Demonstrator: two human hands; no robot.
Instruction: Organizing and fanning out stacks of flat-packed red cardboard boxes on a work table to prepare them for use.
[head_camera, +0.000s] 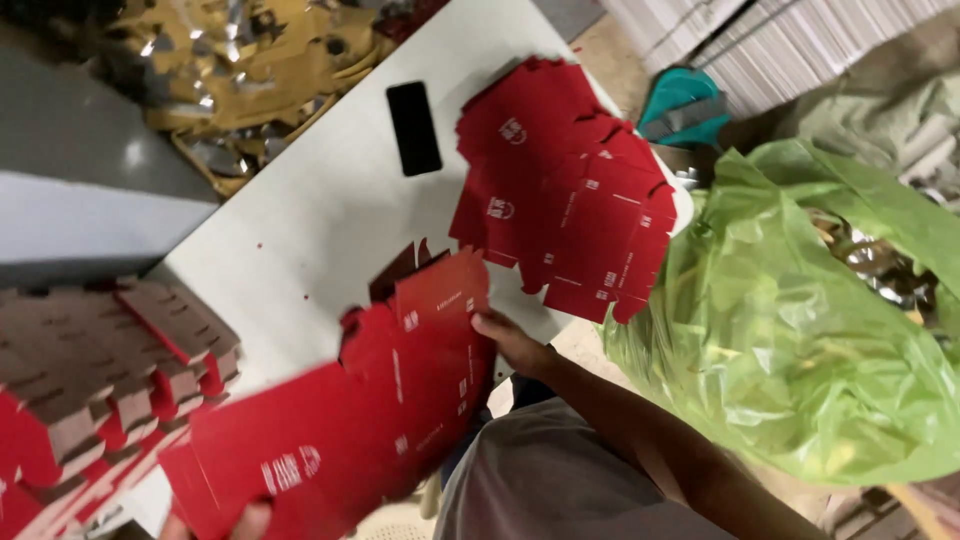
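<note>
Gripping the long edge of a flat, unfolded red cardboard carton blank (370, 410), the right hand (510, 340) has its fingers closed over the sheet, thumb side on the printed face. At the blank's lower end the left hand (250, 520) shows only as a few fingertips at the frame's bottom edge, touching the card; whether that grip is pinched shut on it cannot be told. The blank is held tilted above the near edge of the pale grey bench (320, 220), blurred with motion.

Beyond the blank, farther across the bench, lies a loose fanned pile of red carton blanks (570, 200). Just beside that pile, toward the bench's middle, rests a black rectangular phone (413, 128), face up. On the side of the held blank away from the right hand, a stepped stack of red blanks with brown undersides (110, 370) sits at the bench's corner. On the right hand's side, off the bench, a large translucent green plastic bag (800, 320) bulges.
</note>
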